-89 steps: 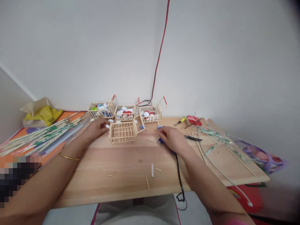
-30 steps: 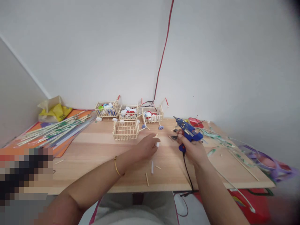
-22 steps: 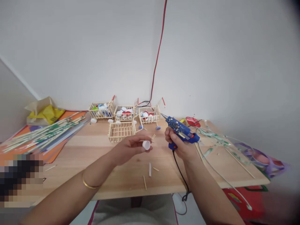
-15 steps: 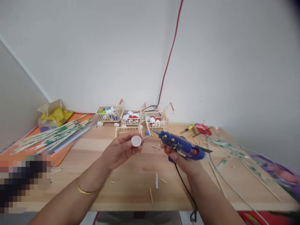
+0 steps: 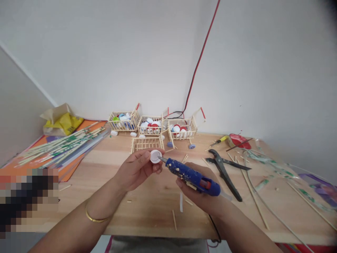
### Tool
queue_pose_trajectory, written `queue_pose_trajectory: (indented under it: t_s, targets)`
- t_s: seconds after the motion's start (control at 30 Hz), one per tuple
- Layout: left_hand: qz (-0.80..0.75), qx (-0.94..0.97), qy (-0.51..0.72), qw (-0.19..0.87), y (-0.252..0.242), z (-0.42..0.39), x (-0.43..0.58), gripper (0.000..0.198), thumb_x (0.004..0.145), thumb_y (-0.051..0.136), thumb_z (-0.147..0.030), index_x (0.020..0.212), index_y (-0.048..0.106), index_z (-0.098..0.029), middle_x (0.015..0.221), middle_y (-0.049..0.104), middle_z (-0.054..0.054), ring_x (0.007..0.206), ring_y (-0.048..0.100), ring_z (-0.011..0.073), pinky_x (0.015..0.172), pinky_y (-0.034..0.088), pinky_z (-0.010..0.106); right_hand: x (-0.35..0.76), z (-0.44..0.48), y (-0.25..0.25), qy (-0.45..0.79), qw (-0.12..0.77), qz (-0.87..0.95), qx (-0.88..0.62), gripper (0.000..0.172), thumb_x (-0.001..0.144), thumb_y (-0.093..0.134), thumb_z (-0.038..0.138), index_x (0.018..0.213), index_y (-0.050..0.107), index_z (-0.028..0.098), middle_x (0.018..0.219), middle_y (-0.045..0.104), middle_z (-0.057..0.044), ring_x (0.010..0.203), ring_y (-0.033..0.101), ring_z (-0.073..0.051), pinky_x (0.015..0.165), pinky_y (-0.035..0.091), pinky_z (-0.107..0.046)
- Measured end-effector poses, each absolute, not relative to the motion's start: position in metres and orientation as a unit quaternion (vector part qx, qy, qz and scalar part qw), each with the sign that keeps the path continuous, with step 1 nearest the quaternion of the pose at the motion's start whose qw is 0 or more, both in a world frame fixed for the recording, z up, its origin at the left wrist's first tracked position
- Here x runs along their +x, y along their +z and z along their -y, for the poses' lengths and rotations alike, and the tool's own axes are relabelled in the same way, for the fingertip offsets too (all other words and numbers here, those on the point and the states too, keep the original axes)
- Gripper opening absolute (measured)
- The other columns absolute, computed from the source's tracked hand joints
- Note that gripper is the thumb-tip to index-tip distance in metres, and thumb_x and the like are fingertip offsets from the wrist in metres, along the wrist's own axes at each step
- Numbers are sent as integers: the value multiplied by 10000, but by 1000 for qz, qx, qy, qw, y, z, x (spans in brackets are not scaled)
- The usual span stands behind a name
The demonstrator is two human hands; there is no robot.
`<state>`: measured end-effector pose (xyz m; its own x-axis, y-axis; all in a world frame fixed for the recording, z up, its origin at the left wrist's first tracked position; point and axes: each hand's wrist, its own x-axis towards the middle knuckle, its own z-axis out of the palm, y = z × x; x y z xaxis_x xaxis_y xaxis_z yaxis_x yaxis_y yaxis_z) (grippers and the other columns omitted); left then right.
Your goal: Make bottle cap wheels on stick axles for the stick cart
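Observation:
My left hand pinches a white bottle cap, open side toward me, above the wooden table. My right hand grips a blue hot glue gun, and its nozzle touches the inside of the cap. The gun's black cord drops over the table's front edge. An empty basket of wooden sticks stands just behind the cap.
Three stick baskets holding coloured caps line the wall. Black pliers, a yellow screwdriver and a red lid lie to the right. Bundled skewers on orange sheets lie left. Loose stick pieces lie near the front edge.
My left hand picked a white cap off the table and raised it. My right hand lifted the glue gun and swung its nozzle left into the cap.

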<state>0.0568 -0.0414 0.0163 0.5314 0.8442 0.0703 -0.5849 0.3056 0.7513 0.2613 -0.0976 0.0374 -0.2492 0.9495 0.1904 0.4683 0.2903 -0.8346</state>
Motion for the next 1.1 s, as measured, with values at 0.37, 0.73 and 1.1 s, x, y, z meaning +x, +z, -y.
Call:
queue_pose_trajectory:
  t_s: [0.37,0.73,1.1]
  targets:
    - [-198,388,445,783,10,39,59,344,763,696,-357,969,703,-82,724,568,44,618,486,107,606,417,259,262,97,28,314,359,717,-508,103,761,626,273,723,558,205,607,558,31,513,480,-93,490,366,-202]
    - [-236,383,448,773,7,39,61,349,711,743,-340,964,713,-102,767,635,61,624,537,122,606,445,268,260,95,31,318,350,707,-526,90,713,619,221,683,539,190,578,533,46,503,461,-81,483,363,-185]
    - [-241,388,448,769,9,38,60,352,701,752,-352,946,721,-101,751,637,60,629,548,126,594,450,254,258,94,30,316,336,711,-531,103,704,618,219,663,528,194,567,524,48,499,452,-84,483,365,-191]
